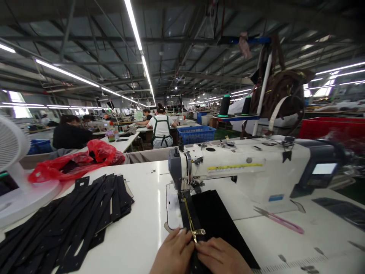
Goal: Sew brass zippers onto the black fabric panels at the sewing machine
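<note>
Factory sewing floor, white machine table [142,201] under long strip lights; black fabric panel [222,217] with gold metal zipper [188,215] lies on it, upper end under the presser foot [184,194] of a white industrial sewing machine [228,160]; left hand [172,253] and right hand [221,258] hold the panel, narrow and close together beside the zipper pull [199,231]; stack of black cut strips [65,224] left, pink-handled scissors [281,222] right.

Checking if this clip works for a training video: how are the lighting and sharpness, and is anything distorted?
In the head view, fluorescent tubes light the floor brightly, leaving a glare streak on the white sewing table; the wide lens bows the roof lines and warps the fan at the left edge; the left hand and right hand show no strong motion blur, while the far corners look soft.
</note>
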Demonstrator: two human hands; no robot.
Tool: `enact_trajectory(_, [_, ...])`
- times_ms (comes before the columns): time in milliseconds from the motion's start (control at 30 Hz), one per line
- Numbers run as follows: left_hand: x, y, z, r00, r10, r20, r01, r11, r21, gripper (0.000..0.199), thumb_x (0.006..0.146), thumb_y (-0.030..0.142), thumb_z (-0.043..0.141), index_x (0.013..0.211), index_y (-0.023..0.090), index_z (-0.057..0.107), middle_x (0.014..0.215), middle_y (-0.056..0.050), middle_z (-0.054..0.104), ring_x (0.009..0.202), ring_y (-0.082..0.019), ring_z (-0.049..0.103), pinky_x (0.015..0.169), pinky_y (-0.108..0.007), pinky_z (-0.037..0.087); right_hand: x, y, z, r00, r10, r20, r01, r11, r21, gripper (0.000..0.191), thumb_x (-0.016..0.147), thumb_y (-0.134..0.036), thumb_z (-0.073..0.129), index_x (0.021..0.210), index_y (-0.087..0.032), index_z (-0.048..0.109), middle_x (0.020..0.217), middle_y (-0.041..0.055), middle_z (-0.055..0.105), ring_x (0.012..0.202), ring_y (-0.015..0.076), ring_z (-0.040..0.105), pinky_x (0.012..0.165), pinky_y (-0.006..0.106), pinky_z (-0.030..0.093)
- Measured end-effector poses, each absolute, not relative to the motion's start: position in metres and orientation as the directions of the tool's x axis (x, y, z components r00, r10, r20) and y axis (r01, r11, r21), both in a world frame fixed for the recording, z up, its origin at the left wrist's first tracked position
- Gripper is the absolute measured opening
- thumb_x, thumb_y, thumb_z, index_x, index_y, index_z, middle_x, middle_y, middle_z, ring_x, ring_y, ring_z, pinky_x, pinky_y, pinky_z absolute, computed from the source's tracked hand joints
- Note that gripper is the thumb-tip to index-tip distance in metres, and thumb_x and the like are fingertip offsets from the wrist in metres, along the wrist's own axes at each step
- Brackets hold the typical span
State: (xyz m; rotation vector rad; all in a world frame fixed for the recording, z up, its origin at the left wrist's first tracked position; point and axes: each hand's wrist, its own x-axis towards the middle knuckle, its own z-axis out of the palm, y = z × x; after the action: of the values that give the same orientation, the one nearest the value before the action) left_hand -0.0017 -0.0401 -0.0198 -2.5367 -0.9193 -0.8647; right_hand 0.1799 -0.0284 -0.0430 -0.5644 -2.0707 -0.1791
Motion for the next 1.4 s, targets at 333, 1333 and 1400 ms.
enact_trajectory(333, [0.005,-0.039,-0.045,0.527,0.413,0.743,0.736,-0.659,-0.156,0.022,0.089,0.010,0.040,0.089,0.017,0.061,0.092,-0.004,0.069,0.091,-0.016,0.064,0.095,-0.031,0.046,0.188,-0.005,0.003,-0.750,0.541,0.380,0.610,0.789,0.079,0.041,0.083,-0.012,0.040,0.119,0.001,0.053,0.126,0.0225,0.046,0.117,0.0296,0.046,0.091,0.042,0.047])
enact_trajectory(1333, [-0.004,0.014,-0.014,0.631,0.501,0.592,0.677,-0.728,-0.106,0.026,0.088,0.006,0.036,0.089,0.009,0.062,0.094,-0.012,0.067,0.090,-0.021,0.064,0.085,-0.036,0.054,0.171,0.046,-0.021,-0.635,0.609,0.475,0.665,0.744,-0.066,0.041,0.084,-0.011,0.035,0.119,-0.002,0.054,0.121,0.0178,0.054,0.110,0.0264,0.053,0.095,0.041,0.045])
enact_trajectory(1400, [-0.005,0.018,-0.012,0.637,0.504,0.584,0.672,-0.734,-0.099,0.026,0.088,0.006,0.036,0.088,0.010,0.062,0.095,-0.012,0.067,0.090,-0.021,0.064,0.085,-0.036,0.054,0.168,0.050,-0.022,-0.617,0.614,0.493,0.668,0.740,-0.085,0.041,0.083,-0.010,0.036,0.117,-0.003,0.055,0.118,0.0178,0.056,0.109,0.0264,0.053,0.095,0.041,0.044])
